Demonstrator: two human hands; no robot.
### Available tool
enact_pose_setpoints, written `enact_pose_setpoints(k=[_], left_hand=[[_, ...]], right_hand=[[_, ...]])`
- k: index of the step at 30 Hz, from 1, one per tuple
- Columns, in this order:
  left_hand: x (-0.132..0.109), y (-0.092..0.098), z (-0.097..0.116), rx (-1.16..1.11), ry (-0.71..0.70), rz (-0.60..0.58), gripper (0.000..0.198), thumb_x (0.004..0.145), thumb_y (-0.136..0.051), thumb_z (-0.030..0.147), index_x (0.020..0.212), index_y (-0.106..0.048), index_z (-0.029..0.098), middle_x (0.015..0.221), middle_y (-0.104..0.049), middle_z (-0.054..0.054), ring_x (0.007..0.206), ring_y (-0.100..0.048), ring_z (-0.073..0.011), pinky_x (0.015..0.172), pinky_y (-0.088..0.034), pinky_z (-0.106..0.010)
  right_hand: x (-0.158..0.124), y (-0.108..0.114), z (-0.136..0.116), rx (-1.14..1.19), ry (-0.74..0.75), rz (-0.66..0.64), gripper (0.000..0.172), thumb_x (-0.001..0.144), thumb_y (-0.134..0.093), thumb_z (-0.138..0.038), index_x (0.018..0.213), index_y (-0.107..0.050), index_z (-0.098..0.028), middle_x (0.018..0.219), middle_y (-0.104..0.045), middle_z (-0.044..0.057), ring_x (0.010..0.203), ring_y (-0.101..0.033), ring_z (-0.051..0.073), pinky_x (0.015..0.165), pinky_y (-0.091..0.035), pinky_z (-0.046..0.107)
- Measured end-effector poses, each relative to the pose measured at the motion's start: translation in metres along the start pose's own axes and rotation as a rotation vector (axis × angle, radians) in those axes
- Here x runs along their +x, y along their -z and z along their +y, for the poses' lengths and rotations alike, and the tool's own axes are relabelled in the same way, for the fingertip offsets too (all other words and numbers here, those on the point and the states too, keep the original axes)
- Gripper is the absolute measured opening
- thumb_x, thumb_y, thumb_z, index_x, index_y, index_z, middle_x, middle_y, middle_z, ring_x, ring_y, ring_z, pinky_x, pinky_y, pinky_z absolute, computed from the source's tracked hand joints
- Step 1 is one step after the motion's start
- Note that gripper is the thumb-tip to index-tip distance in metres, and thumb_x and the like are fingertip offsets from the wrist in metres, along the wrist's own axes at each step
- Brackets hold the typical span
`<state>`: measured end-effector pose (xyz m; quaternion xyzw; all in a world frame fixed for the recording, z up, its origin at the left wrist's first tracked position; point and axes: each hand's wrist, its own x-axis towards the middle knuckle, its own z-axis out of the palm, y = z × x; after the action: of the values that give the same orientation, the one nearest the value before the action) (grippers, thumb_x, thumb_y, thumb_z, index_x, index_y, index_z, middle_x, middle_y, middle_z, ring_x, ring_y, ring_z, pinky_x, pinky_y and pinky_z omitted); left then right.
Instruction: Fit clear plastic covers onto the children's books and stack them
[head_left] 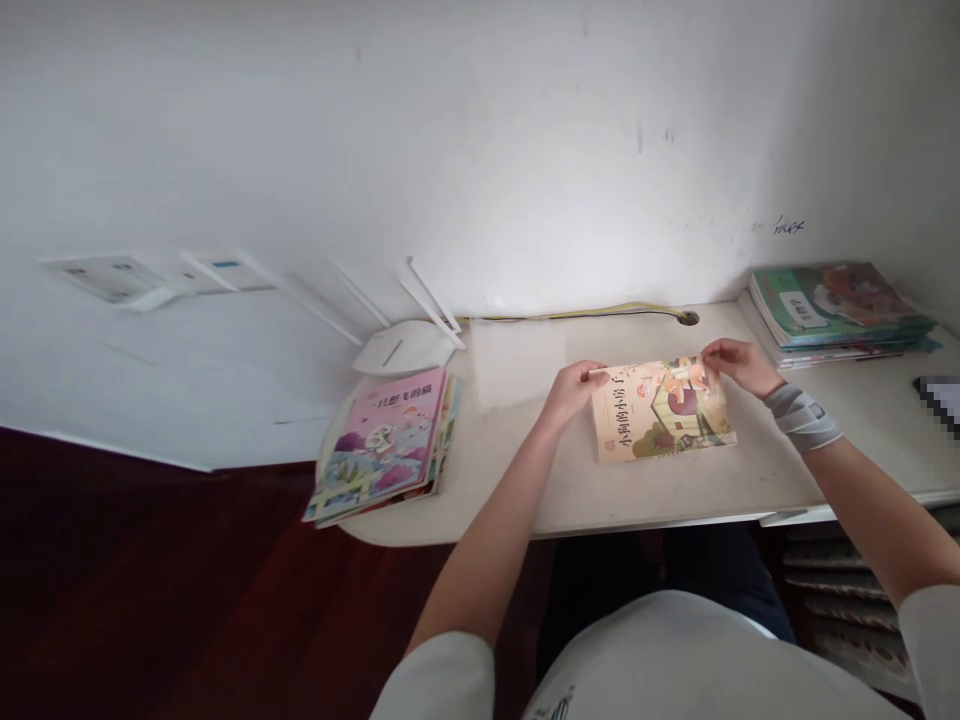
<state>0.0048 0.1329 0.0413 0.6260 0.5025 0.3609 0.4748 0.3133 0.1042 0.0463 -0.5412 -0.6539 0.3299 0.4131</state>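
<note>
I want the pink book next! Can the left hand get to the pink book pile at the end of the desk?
Probably yes. The left hand holds the far left corner of the yellow book, and only bare desk lies between it and the pink book pile. It would have to let go first.

— We see a thin yellow paper picture book [663, 410] with a smooth, faintly glossy cover.

— We also note the pale, matt desk top [525, 470], a white plastic router [405, 347] and a grey cloth wristband [801, 415].
</note>
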Motion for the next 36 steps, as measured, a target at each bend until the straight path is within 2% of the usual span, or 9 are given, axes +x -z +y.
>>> enact_pose_setpoints(k=[4, 8, 14, 18, 21, 24, 28, 32, 36], left_hand=[[0.007, 0.003, 0.001, -0.057, 0.083, -0.022, 0.032, 0.063, -0.067, 0.046, 0.072, -0.063, 0.016, 0.074, -0.066, -0.005, 0.074, -0.062, -0.0181, 0.07, -0.046, -0.029], [0.013, -0.003, -0.003, -0.002, 0.132, -0.034, 0.038, 0.067, -0.062, 0.053, 0.071, -0.061, 0.015, 0.075, -0.068, -0.009, 0.072, -0.063, -0.0199, 0.066, -0.047, -0.031], [0.015, -0.016, -0.007, 0.369, 0.17, 0.095, 0.023, 0.074, -0.061, 0.039, 0.076, -0.06, 0.017, 0.082, -0.067, -0.011, 0.094, -0.061, -0.0294, 0.078, -0.045, -0.038], [0.011, -0.025, 0.002, 0.635, 0.102, 0.147, 0.023, 0.08, -0.056, 0.029, 0.098, -0.06, 0.015, 0.108, -0.062, -0.018, 0.116, -0.049, -0.0352, 0.095, -0.036, -0.048], [0.009, -0.038, 0.009, 0.917, -0.134, 0.024, 0.03, 0.088, -0.041, 0.02, 0.112, -0.058, 0.016, 0.136, -0.047, -0.017, 0.129, -0.038, -0.0294, 0.102, -0.031, -0.043], [0.005, -0.06, 0.011, 1.053, -0.336, -0.221, 0.041, 0.093, -0.028, 0.024, 0.127, -0.049, 0.017, 0.145, -0.04, -0.012, 0.133, -0.034, -0.0239, 0.106, -0.029, -0.041], [-0.002, -0.082, 0.002, 1.075, -0.315, -0.258, 0.052, 0.096, -0.015, 0.034, 0.14, -0.036, 0.016, 0.147, -0.037, -0.009, 0.138, -0.027, -0.025, 0.111, -0.02, -0.049], [-0.007, -0.072, -0.01, 1.068, -0.292, -0.221, 0.055, 0.095, -0.015, 0.036, 0.142, -0.032, 0.015, 0.15, -0.032, -0.007, 0.139, -0.023, -0.0238, 0.113, -0.017, -0.045], [-0.011, -0.047, -0.018, 1.059, -0.267, -0.112, 0.051, 0.095, -0.02, 0.034, 0.137, -0.038, 0.012, 0.144, -0.041, -0.013, 0.134, -0.033, -0.0229, 0.11, -0.023, -0.038]], right_hand=[[0.0, -0.002, -0.001, 0.303, -0.213, 0.028, 0.041, 0.055, -0.072, -0.049, 0.08, -0.063, -0.018, 0.075, -0.066, 0.002, 0.066, -0.058, 0.014, 0.066, -0.048, 0.031], [0.002, -0.01, 0.006, 0.34, -0.317, 0.077, 0.038, 0.055, -0.072, -0.046, 0.078, -0.063, -0.017, 0.071, -0.066, 0.002, 0.061, -0.057, 0.013, 0.056, -0.047, 0.027], [0.011, -0.021, 0.013, -0.432, -0.272, 0.104, 0.023, 0.075, -0.056, -0.034, 0.081, -0.068, -0.016, 0.075, -0.069, 0.006, 0.067, -0.061, 0.017, 0.064, -0.047, 0.028], [0.012, -0.027, 0.013, -0.596, -0.288, 0.086, 0.02, 0.076, -0.055, -0.028, 0.085, -0.07, -0.017, 0.086, -0.07, 0.009, 0.081, -0.063, 0.023, 0.074, -0.046, 0.034], [0.009, -0.033, 0.008, -0.797, -0.233, 0.097, 0.027, 0.081, -0.052, -0.03, 0.098, -0.068, -0.017, 0.099, -0.068, 0.014, 0.092, -0.061, 0.028, 0.076, -0.046, 0.037], [0.004, -0.048, -0.002, -1.028, 0.026, 0.022, 0.03, 0.084, -0.047, -0.023, 0.108, -0.065, -0.019, 0.119, -0.061, 0.014, 0.107, -0.055, 0.028, 0.086, -0.043, 0.04], [-0.005, -0.074, -0.006, -0.998, 0.297, -0.198, 0.038, 0.091, -0.037, -0.024, 0.121, -0.058, -0.016, 0.131, -0.056, 0.012, 0.12, -0.049, 0.024, 0.103, -0.031, 0.042], [-0.015, -0.073, 0.007, -0.946, 0.24, -0.238, 0.054, 0.095, -0.03, -0.038, 0.136, -0.042, -0.006, 0.144, -0.041, 0.015, 0.133, -0.035, 0.025, 0.108, -0.026, 0.043], [-0.024, -0.057, 0.02, -0.964, 0.114, -0.209, 0.064, 0.094, -0.027, -0.047, 0.14, -0.037, -0.004, 0.148, -0.032, 0.016, 0.137, -0.027, 0.027, 0.11, -0.025, 0.042]])
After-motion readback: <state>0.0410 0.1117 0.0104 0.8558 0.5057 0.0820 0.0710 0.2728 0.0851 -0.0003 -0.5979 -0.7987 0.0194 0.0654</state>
